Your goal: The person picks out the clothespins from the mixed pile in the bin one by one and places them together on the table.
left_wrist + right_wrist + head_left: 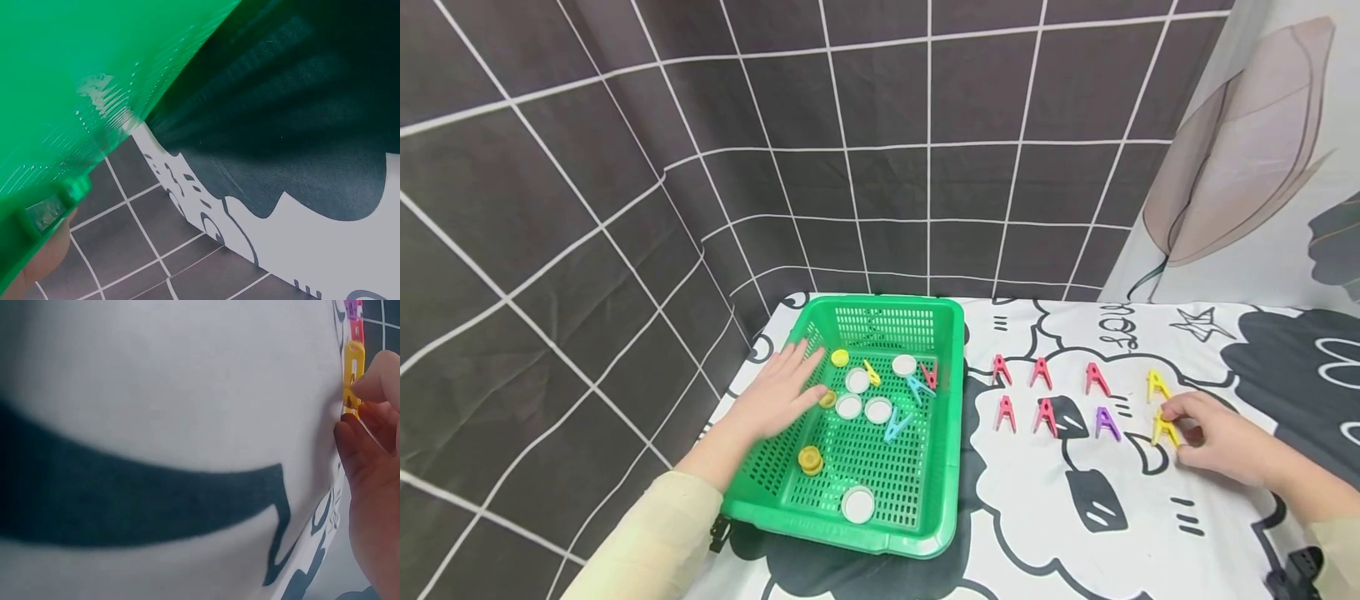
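At the right end of two rows of clothespins, my right hand [1221, 437] pinches a yellow clothespin [1165, 431] between thumb and fingers. The right wrist view shows this yellow clothespin [354, 369] at the fingertips, close over the cloth. Just behind it lies a second yellow clothespin [1157, 384]. A purple clothespin [1107, 423] is to its left, followed by several pink clothespins [1046, 415]. My left hand [781, 392] lies with straight fingers over the left side of a green basket [952, 442], holding nothing. Part of that hand is hidden behind the basket in the left wrist view.
Inside the basket are several white caps [858, 504], yellow caps [810, 460], two blue clothespins [897, 426], a red clothespin [930, 375] and a yellow clothespin [872, 373]. A dark gridded curtain [880, 183] hangs behind and to the left, above the patterned cloth [1037, 517].
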The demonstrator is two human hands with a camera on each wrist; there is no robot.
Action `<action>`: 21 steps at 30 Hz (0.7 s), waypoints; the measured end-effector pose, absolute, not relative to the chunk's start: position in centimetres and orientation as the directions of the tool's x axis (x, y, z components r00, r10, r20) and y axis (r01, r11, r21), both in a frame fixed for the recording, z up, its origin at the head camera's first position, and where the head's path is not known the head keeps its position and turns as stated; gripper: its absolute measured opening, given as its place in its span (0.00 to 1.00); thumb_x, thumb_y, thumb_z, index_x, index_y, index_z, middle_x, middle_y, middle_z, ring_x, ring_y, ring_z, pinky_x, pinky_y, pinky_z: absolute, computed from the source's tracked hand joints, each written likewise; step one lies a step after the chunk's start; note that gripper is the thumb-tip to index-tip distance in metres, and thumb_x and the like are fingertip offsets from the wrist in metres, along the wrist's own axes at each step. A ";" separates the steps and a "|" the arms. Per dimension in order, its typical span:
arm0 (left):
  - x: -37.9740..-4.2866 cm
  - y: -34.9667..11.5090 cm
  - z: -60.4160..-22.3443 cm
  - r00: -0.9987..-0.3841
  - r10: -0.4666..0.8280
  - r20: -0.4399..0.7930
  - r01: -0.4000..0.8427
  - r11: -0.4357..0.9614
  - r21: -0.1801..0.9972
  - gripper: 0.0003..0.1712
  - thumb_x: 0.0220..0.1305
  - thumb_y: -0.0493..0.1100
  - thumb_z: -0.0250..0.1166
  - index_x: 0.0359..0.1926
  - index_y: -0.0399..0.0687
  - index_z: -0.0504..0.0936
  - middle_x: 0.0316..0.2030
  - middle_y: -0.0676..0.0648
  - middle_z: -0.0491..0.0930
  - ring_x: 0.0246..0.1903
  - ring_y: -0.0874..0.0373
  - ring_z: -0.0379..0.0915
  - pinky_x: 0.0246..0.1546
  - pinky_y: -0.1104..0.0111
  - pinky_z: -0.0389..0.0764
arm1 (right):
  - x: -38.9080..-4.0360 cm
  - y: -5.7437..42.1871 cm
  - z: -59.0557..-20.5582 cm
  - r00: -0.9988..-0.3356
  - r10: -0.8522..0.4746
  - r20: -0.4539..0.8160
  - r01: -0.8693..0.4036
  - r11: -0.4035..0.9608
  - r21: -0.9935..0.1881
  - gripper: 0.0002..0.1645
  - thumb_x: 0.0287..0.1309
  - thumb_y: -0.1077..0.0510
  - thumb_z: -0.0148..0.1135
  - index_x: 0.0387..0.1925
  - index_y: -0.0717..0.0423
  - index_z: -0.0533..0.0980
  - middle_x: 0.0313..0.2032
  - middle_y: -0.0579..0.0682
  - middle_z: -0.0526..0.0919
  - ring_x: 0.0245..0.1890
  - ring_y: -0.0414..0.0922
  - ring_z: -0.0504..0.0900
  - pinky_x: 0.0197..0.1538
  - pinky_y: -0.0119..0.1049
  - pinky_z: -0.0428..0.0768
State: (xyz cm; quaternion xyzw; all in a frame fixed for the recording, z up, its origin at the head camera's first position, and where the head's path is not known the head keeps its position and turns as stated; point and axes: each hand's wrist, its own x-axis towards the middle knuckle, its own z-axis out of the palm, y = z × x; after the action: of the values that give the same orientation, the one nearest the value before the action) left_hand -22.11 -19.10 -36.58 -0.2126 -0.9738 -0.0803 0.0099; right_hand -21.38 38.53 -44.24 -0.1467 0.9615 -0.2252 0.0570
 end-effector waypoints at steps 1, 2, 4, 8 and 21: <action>-22.1 -19.1 -36.6 -0.909 0.413 0.053 0.416 0.897 0.151 0.40 0.71 0.63 0.39 0.72 0.42 0.50 0.70 0.34 0.44 0.70 0.39 0.35 0.68 0.52 0.38 | -21.4 38.5 -44.2 -0.949 -0.312 -0.044 -0.260 0.855 -0.448 0.27 0.34 0.63 0.70 0.41 0.66 0.71 0.47 0.65 0.70 0.41 0.56 0.76 0.36 0.34 0.79; -22.1 -19.1 -36.5 -0.909 0.413 0.052 0.416 0.896 0.153 0.40 0.71 0.63 0.39 0.72 0.42 0.50 0.70 0.34 0.44 0.70 0.39 0.35 0.68 0.52 0.38 | -21.5 38.6 -44.1 -0.948 -0.314 -0.044 -0.262 0.855 -0.447 0.26 0.35 0.63 0.69 0.41 0.65 0.71 0.47 0.65 0.70 0.41 0.57 0.77 0.36 0.35 0.79; -22.1 -19.1 -36.5 -0.909 0.413 0.053 0.416 0.897 0.151 0.40 0.71 0.63 0.39 0.72 0.42 0.50 0.71 0.34 0.44 0.70 0.40 0.35 0.68 0.52 0.38 | -21.6 38.5 -44.0 -0.947 -0.319 -0.043 -0.268 0.856 -0.443 0.25 0.35 0.64 0.69 0.40 0.65 0.71 0.47 0.65 0.71 0.41 0.57 0.77 0.37 0.36 0.79; -22.1 -19.1 -36.6 -0.909 0.413 0.057 0.417 0.896 0.150 0.39 0.71 0.63 0.39 0.72 0.42 0.51 0.70 0.34 0.44 0.70 0.40 0.35 0.68 0.52 0.38 | -21.7 38.4 -43.8 -0.941 -0.336 -0.041 -0.284 0.850 -0.444 0.24 0.35 0.65 0.68 0.39 0.64 0.71 0.46 0.65 0.72 0.42 0.57 0.76 0.38 0.40 0.80; -22.1 -19.1 -36.6 -0.907 0.415 0.066 0.421 0.894 0.153 0.39 0.71 0.63 0.39 0.72 0.42 0.51 0.70 0.33 0.45 0.70 0.39 0.36 0.68 0.52 0.39 | -22.6 37.2 -41.5 -0.936 -0.350 0.016 -0.327 0.857 -0.399 0.24 0.41 0.64 0.64 0.44 0.68 0.71 0.42 0.62 0.75 0.41 0.57 0.77 0.37 0.46 0.79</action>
State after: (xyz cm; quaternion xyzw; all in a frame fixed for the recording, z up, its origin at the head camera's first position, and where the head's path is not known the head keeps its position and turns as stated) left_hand -22.06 -19.09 -36.60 -0.2148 -0.9731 -0.0823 0.0158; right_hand -22.57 37.22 -41.53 -0.1760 0.9631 -0.2019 0.0285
